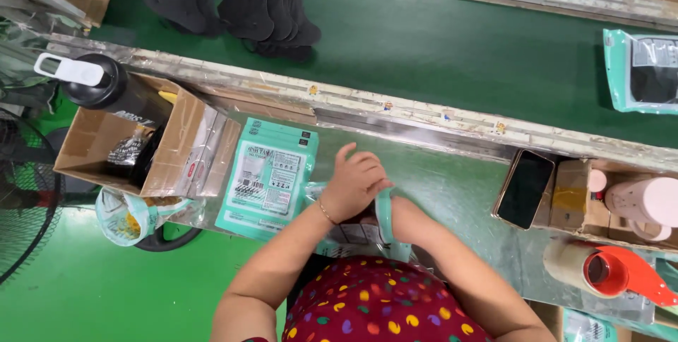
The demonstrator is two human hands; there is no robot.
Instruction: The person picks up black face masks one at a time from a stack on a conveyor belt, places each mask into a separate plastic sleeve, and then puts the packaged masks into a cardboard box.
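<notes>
My left hand (355, 181) rests on top of a teal plastic pouch (385, 215) that I hold upright at the near edge of the metal worktable (452, 187). My right hand is hidden: the right forearm (452, 257) runs down into the open pouch, which holds something dark. A stack of flat teal pouches (268, 176) with white labels lies just left of my left hand. Several black face masks (272, 17) lie piled on the green conveyor belt (452, 52) beyond the table.
A cardboard box (134, 151) with a dark bottle (106, 84) stands at the left. A phone (524, 188), a pink bottle (646, 201) and a tape dispenser (614, 271) are at the right. A filled teal pouch (643, 70) lies on the belt's right.
</notes>
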